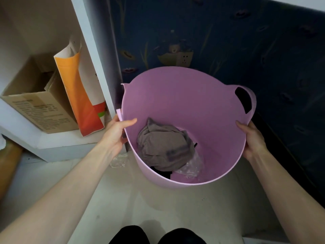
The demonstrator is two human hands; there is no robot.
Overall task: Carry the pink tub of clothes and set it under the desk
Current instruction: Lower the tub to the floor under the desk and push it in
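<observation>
L hand (115,133) gripping, R hand (251,138) gripping

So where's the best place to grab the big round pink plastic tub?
Hold the big round pink plastic tub by its rim on opposite sides, coming from outside, as the left hand and right hand do. The cut-out handle offers another likely grip.

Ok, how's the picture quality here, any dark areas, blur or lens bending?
Head view: wide-angle bending curves the white shelf post; the patterned wall on the right is dim and soft; the pink tub and both hands are evenly lit, fairly sharp; no strong glare.
</observation>
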